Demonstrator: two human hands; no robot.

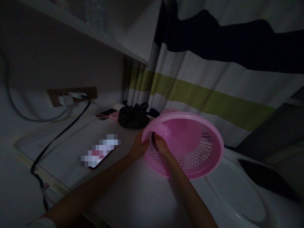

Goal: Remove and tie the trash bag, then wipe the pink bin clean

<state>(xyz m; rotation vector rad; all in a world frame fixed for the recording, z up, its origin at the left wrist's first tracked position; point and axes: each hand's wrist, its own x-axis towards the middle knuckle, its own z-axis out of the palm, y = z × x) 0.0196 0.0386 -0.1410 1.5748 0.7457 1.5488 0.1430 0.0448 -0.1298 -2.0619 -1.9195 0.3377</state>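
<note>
A pink plastic basket (182, 133) with rows of holes in its wall is tilted so that its opening faces me. My left hand (139, 146) grips its rim on the left side, with the thumb over the edge. Inside the opening, my right hand (161, 145) is closed around a small dark object (153, 139) against the left inner wall. Most of that object is hidden by my fingers, so its kind is unclear.
Left on the white surface (78, 133) lies a phone (104, 153) with a lit screen. Behind it are a tied black plastic bag (134, 116), a pink power bank (114, 116) and a black cable (59, 134). A shelf (114, 44) overhangs; a striped curtain (213, 91) hangs behind.
</note>
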